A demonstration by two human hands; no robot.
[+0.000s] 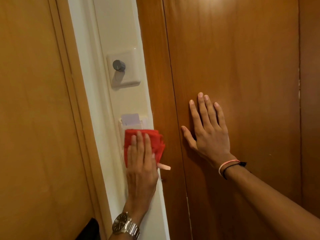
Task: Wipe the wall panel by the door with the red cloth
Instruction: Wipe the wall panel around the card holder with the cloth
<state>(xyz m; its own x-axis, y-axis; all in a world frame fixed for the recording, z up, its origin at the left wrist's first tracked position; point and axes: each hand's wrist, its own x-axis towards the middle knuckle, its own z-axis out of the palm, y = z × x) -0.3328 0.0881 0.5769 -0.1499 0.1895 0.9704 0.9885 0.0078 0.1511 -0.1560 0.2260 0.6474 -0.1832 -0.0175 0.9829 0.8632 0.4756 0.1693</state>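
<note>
On my feed the cream wall panel (pixel 121 32) runs as a narrow strip between two brown wooden doors, carrying a switch plate with a grey dimmer knob (pixel 118 65) above and a card holder with a white card (pixel 130 120) just over the red cloth (pixel 156 141). My left hand (pixel 141 170) lies flat on that cloth, fingers (pixel 139 144) straight and close together, pressing it against the panel at its right edge, a steel watch (pixel 125 226) on the wrist. My right hand (pixel 207 134) is spread on the door (pixel 242 66), fingers apart, holding nothing, thin bands (pixel 228 166) round the wrist.
</note>
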